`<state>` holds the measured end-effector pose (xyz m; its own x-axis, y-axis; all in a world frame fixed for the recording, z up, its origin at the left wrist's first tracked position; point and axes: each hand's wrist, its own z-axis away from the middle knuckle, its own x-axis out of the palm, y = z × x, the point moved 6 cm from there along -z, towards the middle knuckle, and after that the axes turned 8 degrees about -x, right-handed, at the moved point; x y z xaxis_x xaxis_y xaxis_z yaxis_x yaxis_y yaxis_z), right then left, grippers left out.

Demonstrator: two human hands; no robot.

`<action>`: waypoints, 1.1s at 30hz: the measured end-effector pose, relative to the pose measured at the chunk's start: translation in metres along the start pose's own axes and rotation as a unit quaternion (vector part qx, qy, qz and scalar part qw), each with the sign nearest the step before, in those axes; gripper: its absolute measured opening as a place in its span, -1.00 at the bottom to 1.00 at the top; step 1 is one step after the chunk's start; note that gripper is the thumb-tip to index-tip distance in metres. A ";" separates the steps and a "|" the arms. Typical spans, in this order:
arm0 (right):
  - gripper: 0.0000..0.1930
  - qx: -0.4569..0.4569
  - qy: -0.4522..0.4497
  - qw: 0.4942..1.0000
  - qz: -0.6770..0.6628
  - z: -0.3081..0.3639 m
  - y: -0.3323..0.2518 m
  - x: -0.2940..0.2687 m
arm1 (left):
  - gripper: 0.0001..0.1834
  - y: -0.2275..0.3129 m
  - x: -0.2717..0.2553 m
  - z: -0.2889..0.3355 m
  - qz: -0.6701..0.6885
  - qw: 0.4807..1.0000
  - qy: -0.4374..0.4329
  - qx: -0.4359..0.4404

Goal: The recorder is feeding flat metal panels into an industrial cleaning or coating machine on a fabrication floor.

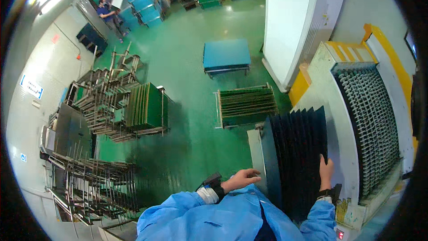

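I see my own arms in loose light-blue work sleeves, a dark gap where the jacket front opens. My left hand (240, 179) is bare, with a white cuff and black strapped device at the wrist. My right hand (326, 172) is bare above a black wristband.

Stack of dark upright boards (296, 151) stands between left hand (240, 179) and right hand (326, 172). Grey roller conveyor (372, 120) right of it. Green-board rack (246, 103) behind; blue flat cart (226, 56) further back. Bare metal racks (96, 183) far left.
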<state>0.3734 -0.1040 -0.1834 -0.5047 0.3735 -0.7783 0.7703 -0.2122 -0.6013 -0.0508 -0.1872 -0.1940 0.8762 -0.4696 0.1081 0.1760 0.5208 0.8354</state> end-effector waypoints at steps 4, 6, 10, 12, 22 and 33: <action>-0.55 0.012 -0.048 0.999 0.009 -0.001 0.003 0.009 | -0.49 -0.002 -0.008 0.004 0.036 0.999 0.015 -0.023; -0.58 -0.001 -0.035 0.998 0.053 -0.002 -0.005 0.005 | -0.47 0.001 -0.005 0.000 -0.009 1.000 0.008 -0.014; -0.61 0.023 -0.081 0.996 0.025 0.003 0.018 0.008 | -0.42 0.022 -0.006 -0.012 -0.165 0.985 -0.041 0.032; -0.60 0.038 -0.113 0.992 0.033 -0.001 0.015 0.015 | -0.44 0.027 -0.012 -0.019 -0.191 0.975 -0.086 0.067; -0.60 0.066 -0.153 0.978 0.122 0.007 0.031 0.001 | -0.49 0.045 -0.150 -0.049 -0.133 0.984 0.031 0.111; -0.44 0.074 -0.037 0.952 0.295 -0.026 -0.053 -0.100 | -0.52 0.012 -0.264 -0.031 -0.041 0.993 0.110 0.013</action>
<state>0.3936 -0.1068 -0.0691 -0.0320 0.0860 -0.9958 0.8676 -0.4922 -0.0704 -0.2657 -0.0349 -0.2290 0.9366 -0.3414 -0.0790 0.2419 0.4668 0.8506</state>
